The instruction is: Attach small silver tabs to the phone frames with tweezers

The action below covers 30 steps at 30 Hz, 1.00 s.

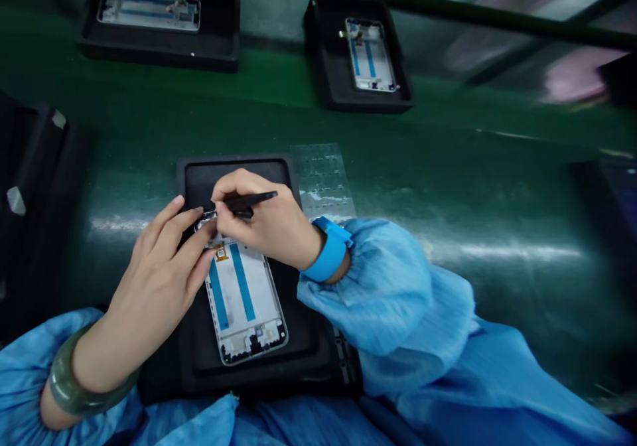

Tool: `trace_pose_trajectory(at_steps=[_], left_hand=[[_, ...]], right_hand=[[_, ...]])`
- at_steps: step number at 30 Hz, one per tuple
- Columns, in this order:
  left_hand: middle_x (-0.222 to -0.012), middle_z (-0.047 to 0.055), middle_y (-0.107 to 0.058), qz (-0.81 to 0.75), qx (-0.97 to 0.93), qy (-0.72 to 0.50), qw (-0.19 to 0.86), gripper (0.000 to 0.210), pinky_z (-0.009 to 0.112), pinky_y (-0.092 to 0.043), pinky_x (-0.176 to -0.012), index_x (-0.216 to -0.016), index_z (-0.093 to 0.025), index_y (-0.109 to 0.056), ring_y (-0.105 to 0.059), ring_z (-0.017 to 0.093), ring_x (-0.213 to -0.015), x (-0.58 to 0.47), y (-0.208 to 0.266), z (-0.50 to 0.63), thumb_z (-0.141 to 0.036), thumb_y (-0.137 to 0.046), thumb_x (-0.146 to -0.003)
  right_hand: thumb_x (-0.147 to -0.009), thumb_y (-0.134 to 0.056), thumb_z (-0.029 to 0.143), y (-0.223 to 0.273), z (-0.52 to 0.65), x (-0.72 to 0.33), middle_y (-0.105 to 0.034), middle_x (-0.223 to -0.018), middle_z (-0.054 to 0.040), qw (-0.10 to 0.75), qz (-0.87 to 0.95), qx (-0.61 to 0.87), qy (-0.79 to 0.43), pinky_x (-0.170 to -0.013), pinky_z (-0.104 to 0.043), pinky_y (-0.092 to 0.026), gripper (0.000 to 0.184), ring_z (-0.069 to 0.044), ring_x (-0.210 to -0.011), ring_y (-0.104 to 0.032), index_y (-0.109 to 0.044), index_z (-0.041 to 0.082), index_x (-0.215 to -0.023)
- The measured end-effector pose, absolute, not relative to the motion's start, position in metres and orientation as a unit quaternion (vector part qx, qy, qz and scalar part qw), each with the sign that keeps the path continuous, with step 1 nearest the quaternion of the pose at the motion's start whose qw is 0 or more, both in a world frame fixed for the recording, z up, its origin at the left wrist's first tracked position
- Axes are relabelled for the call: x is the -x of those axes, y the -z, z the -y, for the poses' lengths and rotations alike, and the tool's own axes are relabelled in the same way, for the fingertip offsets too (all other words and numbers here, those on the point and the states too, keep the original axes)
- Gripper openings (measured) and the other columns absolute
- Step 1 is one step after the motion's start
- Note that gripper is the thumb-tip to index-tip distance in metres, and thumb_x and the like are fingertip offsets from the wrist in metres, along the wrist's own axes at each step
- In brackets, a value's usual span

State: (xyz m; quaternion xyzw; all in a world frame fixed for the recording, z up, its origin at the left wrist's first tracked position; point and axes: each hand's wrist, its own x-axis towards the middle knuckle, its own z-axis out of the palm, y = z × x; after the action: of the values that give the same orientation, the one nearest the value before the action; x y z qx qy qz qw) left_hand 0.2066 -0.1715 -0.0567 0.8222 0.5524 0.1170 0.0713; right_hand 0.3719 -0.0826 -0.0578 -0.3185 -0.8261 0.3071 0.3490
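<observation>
A phone frame with two blue adhesive strips lies in a black foam tray right before me. Its upper end is largely hidden under my hands. Between the fingers and thumb of my right hand are black tweezers, their tips near the frame's top edge. My left hand rests over the upper left of the frame, fingers stretched out and fingertips on its edge. Close to the left fingertips is a small orange flex cable on the frame.
Beyond the near tray, two more black trays each hold a phone frame. Behind my right hand a clear plastic sheet lies on the green bench. Stacked dark trays stand at the left.
</observation>
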Motion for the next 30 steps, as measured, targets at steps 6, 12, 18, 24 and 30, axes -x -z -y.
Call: trace_pose_trajectory(at_steps=[6,12,18,24,30], left_hand=[[-0.127,0.013,-0.048,-0.551,-0.823,-0.123,0.070,0.036,0.049,-0.035,-0.106,-0.123,-0.014,-0.050,-0.028,0.029,-0.133,-0.2071,0.0574,0.1717,-0.028,-0.043,-0.091],[-0.127,0.013,-0.048,-0.550,-0.823,-0.125,0.070,0.037,0.050,-0.034,-0.107,-0.124,-0.014,-0.049,-0.028,0.030,-0.134,-0.2072,0.0575,0.1709,-0.027,-0.044,-0.090],[-0.127,0.013,-0.048,-0.552,-0.821,-0.124,0.076,0.036,0.050,-0.035,-0.106,-0.124,-0.014,-0.049,-0.028,0.030,-0.133,-0.2082,0.0565,0.1712,-0.027,-0.044,-0.090],[-0.127,0.014,-0.048,-0.551,-0.822,-0.123,0.070,0.037,0.050,-0.035,-0.106,-0.124,-0.014,-0.049,-0.028,0.030,-0.133,-0.2076,0.0574,0.1714,-0.027,-0.043,-0.091],[-0.127,0.014,-0.047,-0.557,-0.819,-0.115,0.069,0.035,0.050,-0.036,-0.105,-0.123,-0.014,-0.051,-0.027,0.030,-0.134,-0.2088,0.0572,0.1717,-0.028,-0.041,-0.092]], right_hand=[[-0.080,-0.049,0.014,0.0559,0.0821,-0.3721,-0.060,-0.081,0.0003,0.367,0.813,0.330,-0.309,-0.067,-0.020,-0.045,0.007,-0.009,-0.073,-0.058,-0.054,0.016,-0.084],[-0.080,-0.052,0.014,0.0552,0.0792,-0.3745,-0.060,-0.080,0.0004,0.375,0.794,0.326,-0.350,-0.064,-0.018,-0.045,0.005,-0.007,-0.068,-0.057,-0.055,0.014,-0.084],[-0.080,-0.051,0.014,0.0579,0.0803,-0.3724,-0.061,-0.082,0.0001,0.368,0.796,0.324,-0.354,-0.067,-0.020,-0.045,0.007,-0.009,-0.072,-0.058,-0.054,0.015,-0.086],[-0.080,-0.051,0.013,0.0585,0.0794,-0.3727,-0.061,-0.084,0.0003,0.366,0.802,0.314,-0.352,-0.067,-0.019,-0.046,0.007,-0.008,-0.072,-0.058,-0.055,0.016,-0.086],[-0.080,-0.051,0.014,0.0598,0.0806,-0.3723,-0.063,-0.084,0.0007,0.366,0.819,0.305,-0.320,-0.068,-0.020,-0.046,0.007,-0.009,-0.075,-0.059,-0.055,0.017,-0.085]])
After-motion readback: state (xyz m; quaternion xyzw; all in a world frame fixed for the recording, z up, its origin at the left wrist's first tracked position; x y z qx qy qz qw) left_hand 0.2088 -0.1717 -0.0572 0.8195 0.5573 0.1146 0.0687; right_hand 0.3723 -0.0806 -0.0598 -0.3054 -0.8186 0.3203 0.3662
